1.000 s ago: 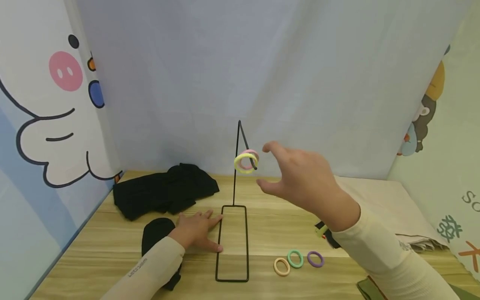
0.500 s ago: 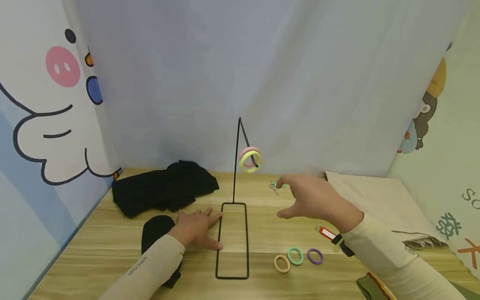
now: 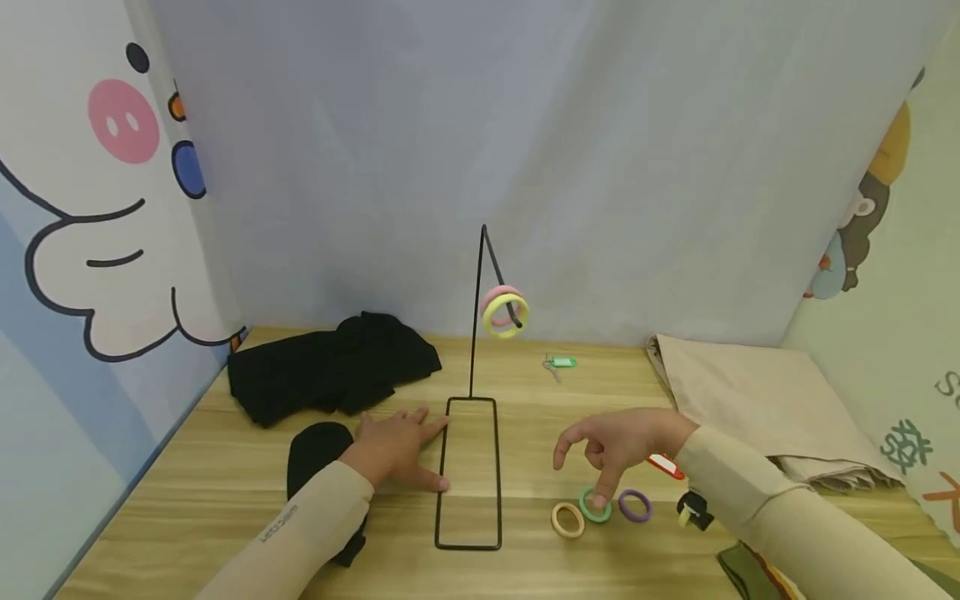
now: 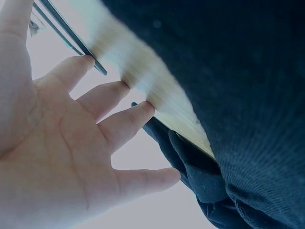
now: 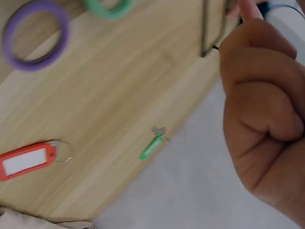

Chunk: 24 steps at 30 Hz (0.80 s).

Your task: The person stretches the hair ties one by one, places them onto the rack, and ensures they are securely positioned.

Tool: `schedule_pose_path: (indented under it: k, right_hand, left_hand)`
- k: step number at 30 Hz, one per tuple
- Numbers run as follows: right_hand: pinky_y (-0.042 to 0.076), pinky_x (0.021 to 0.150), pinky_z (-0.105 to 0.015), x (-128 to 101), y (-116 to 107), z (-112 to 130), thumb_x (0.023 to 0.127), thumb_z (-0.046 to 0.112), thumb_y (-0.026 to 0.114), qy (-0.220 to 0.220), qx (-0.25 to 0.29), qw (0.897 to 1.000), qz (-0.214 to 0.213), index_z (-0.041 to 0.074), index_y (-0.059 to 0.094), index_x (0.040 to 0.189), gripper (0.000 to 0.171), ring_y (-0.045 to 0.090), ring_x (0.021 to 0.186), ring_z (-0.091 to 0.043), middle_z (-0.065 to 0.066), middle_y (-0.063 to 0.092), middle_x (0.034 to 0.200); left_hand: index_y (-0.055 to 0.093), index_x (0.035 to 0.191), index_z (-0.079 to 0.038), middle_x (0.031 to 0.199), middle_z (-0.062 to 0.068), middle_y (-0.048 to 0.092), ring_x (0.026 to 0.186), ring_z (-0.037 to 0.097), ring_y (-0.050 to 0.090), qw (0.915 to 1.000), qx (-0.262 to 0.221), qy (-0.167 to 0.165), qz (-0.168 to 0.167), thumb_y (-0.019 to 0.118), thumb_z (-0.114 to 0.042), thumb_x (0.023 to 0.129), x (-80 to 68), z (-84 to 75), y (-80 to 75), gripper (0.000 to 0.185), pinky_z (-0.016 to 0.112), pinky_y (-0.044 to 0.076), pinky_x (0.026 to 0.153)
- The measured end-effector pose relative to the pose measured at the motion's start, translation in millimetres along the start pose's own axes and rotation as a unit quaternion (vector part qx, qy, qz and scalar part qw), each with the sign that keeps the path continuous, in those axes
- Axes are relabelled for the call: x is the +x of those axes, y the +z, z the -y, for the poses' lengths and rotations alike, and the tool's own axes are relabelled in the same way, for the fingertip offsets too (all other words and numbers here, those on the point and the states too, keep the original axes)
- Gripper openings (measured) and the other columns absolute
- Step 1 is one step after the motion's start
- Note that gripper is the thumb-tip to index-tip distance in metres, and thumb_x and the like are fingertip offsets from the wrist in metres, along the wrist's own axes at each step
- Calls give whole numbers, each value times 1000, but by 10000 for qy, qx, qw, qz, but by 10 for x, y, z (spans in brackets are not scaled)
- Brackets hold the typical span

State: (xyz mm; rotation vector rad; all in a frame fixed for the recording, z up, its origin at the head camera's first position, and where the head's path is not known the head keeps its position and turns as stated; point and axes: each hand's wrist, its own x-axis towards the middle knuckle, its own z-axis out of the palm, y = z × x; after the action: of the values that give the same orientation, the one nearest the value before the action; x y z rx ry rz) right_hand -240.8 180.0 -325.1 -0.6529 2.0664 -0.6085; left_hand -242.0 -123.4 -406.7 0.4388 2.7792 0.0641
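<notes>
My left hand (image 3: 393, 450) lies on the table with fingers spread, thumb and a fingertip touching the rod of a black wire stand (image 3: 468, 547). A pink ring (image 3: 501, 289) and a yellow ring (image 3: 487, 317) hang on the stand's arm. Over a green ring (image 3: 597, 521) is my right hand (image 3: 618, 442), its thumb pointing down at the ring and overlapping it. The index finger stands apart from the thumb; the other fingers are curled, holding nothing. An orange ring (image 3: 555, 522) and a purple ring (image 5: 7, 40) lie either side of the green one.
Black cloth (image 3: 322, 371) lies at the back left, a second black cloth piece (image 3: 318, 450) beside my left forearm. A green key tag (image 3: 564, 362), a red key tag (image 5: 24, 162) and a small black object (image 3: 696, 510) lie rightward. Folded beige fabric (image 3: 750, 383) occupies the back right.
My right hand has moved from beside the hanging rings down and right to the rings on the table. The left hand stays on the stand's base.
</notes>
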Motion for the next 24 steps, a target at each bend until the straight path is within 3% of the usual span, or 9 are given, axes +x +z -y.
schedule_pose_path:
  k: [4, 9, 16, 24]
  right_hand:
    - [27, 47, -21, 85, 123, -55, 69, 3, 79, 588, -326, 9976, 184, 24, 54, 114, 56, 20, 46, -9, 6, 26, 50]
    - [25, 47, -21, 166, 335, -78, 68, -2, 79, 736, -589, 9950, 318, 30, 50, 108, 59, 25, 47, -9, 6, 30, 51]
    - [31, 51, -20, 207, 476, -67, 65, 1, 82, 762, -1426, 9863, -317, 32, 48, 95, 55, 37, 52, -7, 6, 42, 57]
    - [33, 56, -22, 293, 527, -90, 63, 5, 83, 604, -2348, 9683, -606, 29, 48, 88, 50, 39, 62, -7, 7, 48, 71]
  left_hand:
    - [23, 146, -38, 155, 1, 21, 139, 33, 26, 10000, 48, 17, 20, 60, -74, 66, 20, 3, 6, 96, 74, 17, 98]
    - [21, 146, -39, 155, 0, 20, 139, 32, 26, 9999, 131, -9, 41, 59, -76, 65, 38, 16, 20, 97, 74, 17, 97]
    - [21, 147, -39, 155, 1, 19, 139, 32, 26, 9999, 114, -47, 91, 60, -75, 66, 1, 1, -34, 96, 73, 17, 98]
    - [22, 147, -38, 155, 1, 21, 139, 32, 26, 9999, 80, -45, 87, 61, -74, 66, -3, -6, -32, 97, 73, 18, 98]
